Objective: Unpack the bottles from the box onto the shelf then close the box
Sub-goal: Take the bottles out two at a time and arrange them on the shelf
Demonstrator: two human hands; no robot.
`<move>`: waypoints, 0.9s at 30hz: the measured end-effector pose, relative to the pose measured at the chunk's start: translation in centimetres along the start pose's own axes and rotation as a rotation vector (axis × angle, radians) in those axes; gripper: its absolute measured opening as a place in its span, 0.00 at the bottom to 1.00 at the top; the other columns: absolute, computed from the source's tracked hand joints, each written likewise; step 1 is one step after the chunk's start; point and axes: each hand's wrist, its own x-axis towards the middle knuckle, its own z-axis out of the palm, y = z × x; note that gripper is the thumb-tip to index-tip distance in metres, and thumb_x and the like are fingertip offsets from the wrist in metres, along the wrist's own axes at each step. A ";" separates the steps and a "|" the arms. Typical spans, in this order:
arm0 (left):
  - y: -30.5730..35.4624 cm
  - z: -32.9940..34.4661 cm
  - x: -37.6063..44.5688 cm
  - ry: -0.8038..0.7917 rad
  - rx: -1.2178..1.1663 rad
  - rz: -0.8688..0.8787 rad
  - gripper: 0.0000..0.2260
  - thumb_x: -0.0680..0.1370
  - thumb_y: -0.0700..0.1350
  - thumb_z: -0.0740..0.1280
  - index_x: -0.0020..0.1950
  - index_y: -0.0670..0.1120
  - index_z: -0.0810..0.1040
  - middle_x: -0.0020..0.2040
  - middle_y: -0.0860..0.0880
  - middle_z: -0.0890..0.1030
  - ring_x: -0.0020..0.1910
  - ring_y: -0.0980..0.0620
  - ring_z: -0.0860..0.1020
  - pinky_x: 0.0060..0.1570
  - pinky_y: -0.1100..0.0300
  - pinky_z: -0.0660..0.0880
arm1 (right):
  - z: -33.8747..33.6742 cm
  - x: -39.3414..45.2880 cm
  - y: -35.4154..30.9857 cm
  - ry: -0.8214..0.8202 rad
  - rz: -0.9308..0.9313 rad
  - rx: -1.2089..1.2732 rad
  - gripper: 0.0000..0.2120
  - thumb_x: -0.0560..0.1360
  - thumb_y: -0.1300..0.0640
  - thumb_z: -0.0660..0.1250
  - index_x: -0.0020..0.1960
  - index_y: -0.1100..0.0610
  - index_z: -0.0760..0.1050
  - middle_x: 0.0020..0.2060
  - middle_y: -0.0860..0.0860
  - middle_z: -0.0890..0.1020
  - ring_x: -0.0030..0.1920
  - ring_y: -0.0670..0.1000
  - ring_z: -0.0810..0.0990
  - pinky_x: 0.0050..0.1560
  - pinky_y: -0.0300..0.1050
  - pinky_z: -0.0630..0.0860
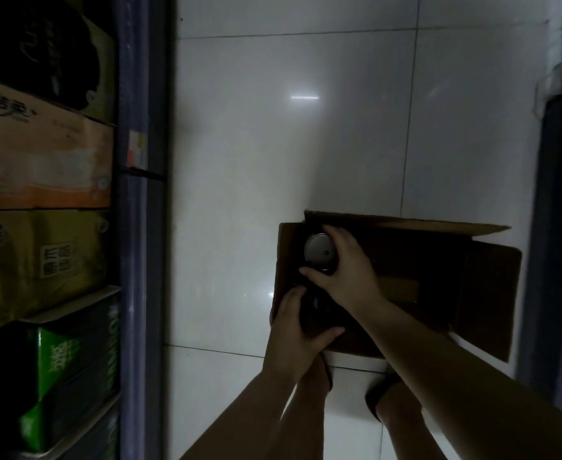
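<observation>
Inside the open cardboard box (485, 277) on the tiled floor (273, 144), the right hand (342, 270) grips a silver-capped bottle (319, 252) with curled fingers; the left hand (296, 333) holds a dark bottle (316, 310).

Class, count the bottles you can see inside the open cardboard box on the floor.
2: one with a silver cap under the right hand, one dark bottle held by the left hand. The dim box may hide more.
</observation>
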 end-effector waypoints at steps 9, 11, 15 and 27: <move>1.2 1.6 0.4 0.107 0.083 -0.090 0.40 0.67 0.63 0.71 0.75 0.54 0.62 0.72 0.56 0.68 0.70 0.53 0.69 0.64 0.55 0.71 | 0.6 1.1 -0.1 0.053 0.156 -0.014 0.29 0.65 0.49 0.77 0.60 0.59 0.71 0.58 0.56 0.76 0.58 0.55 0.75 0.53 0.40 0.70; 1.7 1.5 0.5 0.109 0.110 -0.050 0.40 0.65 0.66 0.67 0.74 0.53 0.64 0.71 0.56 0.70 0.69 0.54 0.70 0.61 0.59 0.71 | 0.4 1.2 -0.3 0.087 0.153 -0.021 0.28 0.65 0.50 0.76 0.59 0.60 0.72 0.57 0.57 0.76 0.57 0.56 0.76 0.53 0.43 0.73; 1.4 1.5 0.5 0.098 0.094 -0.010 0.38 0.67 0.62 0.71 0.74 0.53 0.65 0.72 0.56 0.69 0.69 0.54 0.69 0.61 0.62 0.69 | -0.3 0.8 -0.2 0.128 0.091 -0.078 0.27 0.64 0.48 0.76 0.56 0.61 0.73 0.53 0.57 0.78 0.52 0.56 0.78 0.49 0.45 0.76; 1.4 1.3 0.4 0.040 0.145 -0.063 0.36 0.73 0.56 0.71 0.75 0.50 0.57 0.72 0.51 0.69 0.70 0.49 0.70 0.64 0.52 0.73 | -4.1 -2.2 4.8 0.185 0.215 -0.125 0.33 0.61 0.47 0.77 0.61 0.57 0.72 0.57 0.55 0.78 0.58 0.56 0.78 0.53 0.46 0.76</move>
